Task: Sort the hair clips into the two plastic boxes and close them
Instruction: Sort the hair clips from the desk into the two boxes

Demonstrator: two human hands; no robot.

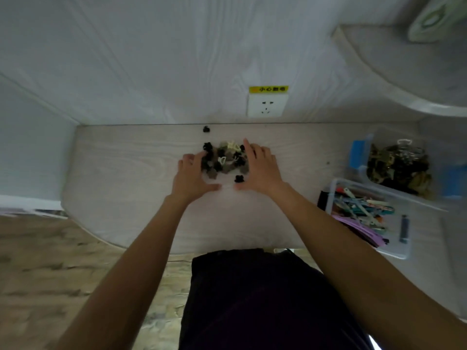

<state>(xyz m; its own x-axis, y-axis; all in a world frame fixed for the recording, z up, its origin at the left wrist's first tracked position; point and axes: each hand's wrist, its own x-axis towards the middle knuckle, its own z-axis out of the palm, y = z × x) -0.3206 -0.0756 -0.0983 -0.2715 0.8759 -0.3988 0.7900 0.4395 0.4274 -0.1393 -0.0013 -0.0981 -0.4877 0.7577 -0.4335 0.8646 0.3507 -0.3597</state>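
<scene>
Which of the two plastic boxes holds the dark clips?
The farther box, with blue latches, at the table's right, holds a dark heap of clips. The nearer box holds long, colourful ones instead.

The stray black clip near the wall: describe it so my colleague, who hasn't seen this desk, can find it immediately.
Start at the white wall socket above the desk. Just below and left of it, by the desk's back edge, lies a single black hair clip. Unlike the pile of clips between the two hands, it sits alone, farther from the person.
</scene>
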